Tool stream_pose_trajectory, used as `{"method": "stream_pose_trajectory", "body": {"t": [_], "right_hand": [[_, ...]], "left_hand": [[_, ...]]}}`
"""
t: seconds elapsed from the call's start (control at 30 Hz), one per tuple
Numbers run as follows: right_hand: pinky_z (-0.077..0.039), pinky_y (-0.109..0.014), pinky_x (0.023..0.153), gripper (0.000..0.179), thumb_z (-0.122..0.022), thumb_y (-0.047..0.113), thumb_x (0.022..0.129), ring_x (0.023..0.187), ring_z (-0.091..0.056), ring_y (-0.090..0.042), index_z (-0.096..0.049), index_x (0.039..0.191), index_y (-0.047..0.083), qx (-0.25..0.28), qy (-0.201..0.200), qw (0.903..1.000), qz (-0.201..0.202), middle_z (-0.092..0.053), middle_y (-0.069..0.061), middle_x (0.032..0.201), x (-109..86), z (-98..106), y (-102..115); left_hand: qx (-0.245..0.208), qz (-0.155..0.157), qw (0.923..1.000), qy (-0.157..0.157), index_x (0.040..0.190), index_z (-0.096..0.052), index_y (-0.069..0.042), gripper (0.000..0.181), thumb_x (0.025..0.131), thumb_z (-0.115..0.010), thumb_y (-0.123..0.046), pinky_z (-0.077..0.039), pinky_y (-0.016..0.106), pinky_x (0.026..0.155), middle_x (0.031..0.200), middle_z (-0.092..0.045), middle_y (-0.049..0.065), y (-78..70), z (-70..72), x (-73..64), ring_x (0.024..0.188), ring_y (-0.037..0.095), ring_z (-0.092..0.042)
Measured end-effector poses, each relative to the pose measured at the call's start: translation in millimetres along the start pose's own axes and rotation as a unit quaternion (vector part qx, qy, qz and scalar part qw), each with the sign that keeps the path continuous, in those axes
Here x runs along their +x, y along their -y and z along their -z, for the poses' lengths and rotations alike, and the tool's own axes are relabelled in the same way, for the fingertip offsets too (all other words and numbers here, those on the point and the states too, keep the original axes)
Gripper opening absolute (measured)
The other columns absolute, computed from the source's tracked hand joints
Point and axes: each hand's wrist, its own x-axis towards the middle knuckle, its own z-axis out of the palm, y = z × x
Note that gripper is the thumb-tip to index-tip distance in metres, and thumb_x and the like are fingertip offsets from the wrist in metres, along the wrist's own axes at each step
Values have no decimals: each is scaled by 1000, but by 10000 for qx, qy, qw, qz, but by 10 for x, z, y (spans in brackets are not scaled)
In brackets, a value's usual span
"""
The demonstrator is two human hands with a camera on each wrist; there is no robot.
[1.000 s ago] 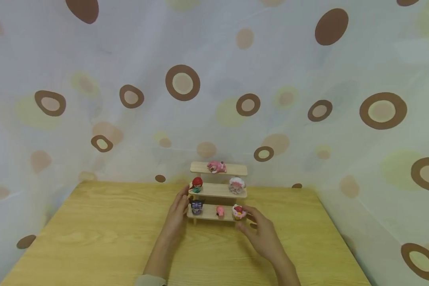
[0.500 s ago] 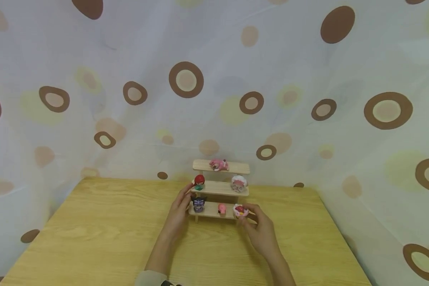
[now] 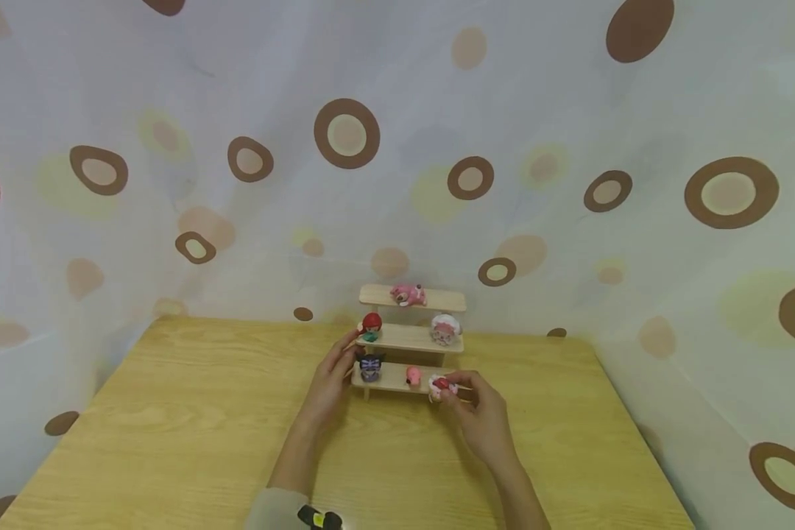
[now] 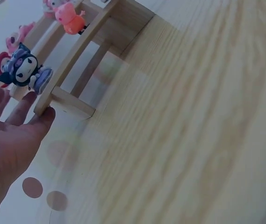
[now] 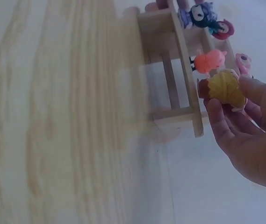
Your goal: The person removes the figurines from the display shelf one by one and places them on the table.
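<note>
My right hand (image 3: 485, 419) pinches a small figurine (image 3: 442, 388) between thumb and fingers at the right end of the bottom tier. From above it looks white and pink with a red top; the right wrist view shows its yellow body (image 5: 227, 88) and brown base, close to the tier's edge. My left hand (image 3: 327, 386) rests its extended fingers against the left end of the three-tier wooden display stand (image 3: 394, 381). Beside those fingers stands a dark-eared purple figurine (image 4: 26, 70). A pink pig figurine (image 5: 210, 60) stands between the two hands' places.
On the middle tier are a red-haired figurine (image 3: 372, 326) and a white-capped pink one (image 3: 445, 329). A pink figurine (image 3: 408, 295) lies on the top tier. The stand sits near the back of the wooden table (image 3: 205, 412), before a dotted wall covering (image 3: 271, 213).
My right thumb and fingers have closed round the figurine, which has tilted and shifted slightly forward and left on the tier. My left hand stays at the stand's end. The head view has shifted slightly.
</note>
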Motion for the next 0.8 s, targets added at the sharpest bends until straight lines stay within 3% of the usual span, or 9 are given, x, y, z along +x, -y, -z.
{"method": "stream_pose_trajectory", "body": {"t": [0.2,0.37,0.6,0.8], "right_hand": [[-64,-26,92,26,-78,14,97,112,-72,-29,-70,121,7,153,235,9993,-238,-72,-10,121,-18,-19,142],[-65,-27,89,23,-78,11,96,108,-72,-25,-72,118,8,464,631,9961,-394,-72,-8,120,-50,-115,285],[-66,-29,86,24,-76,5,97,108,-72,-31,-69,120,4,791,1620,9829,-386,-69,-16,124,-155,-444,346],[-65,-30,84,26,-79,10,95,104,-72,-29,-70,119,5,374,2121,9752,-518,-70,-13,123,-274,-647,269]], "left_hand": [[179,36,9998,49,163,-39,-17,47,117,-37,-19,-28,58,130,163,-43,22,-15,26,-8,155,40,-34],[377,51,9992,93,163,-40,-20,52,113,-37,-6,-29,62,129,163,-43,20,-32,53,-21,155,38,-35],[566,-101,9981,204,163,-40,-21,56,111,-39,-3,-34,62,126,164,-44,17,-69,84,-18,153,37,-37],[645,-52,9976,241,163,-41,-22,55,111,-44,-3,-41,51,122,161,-48,15,-49,101,-16,150,34,-42]]}}
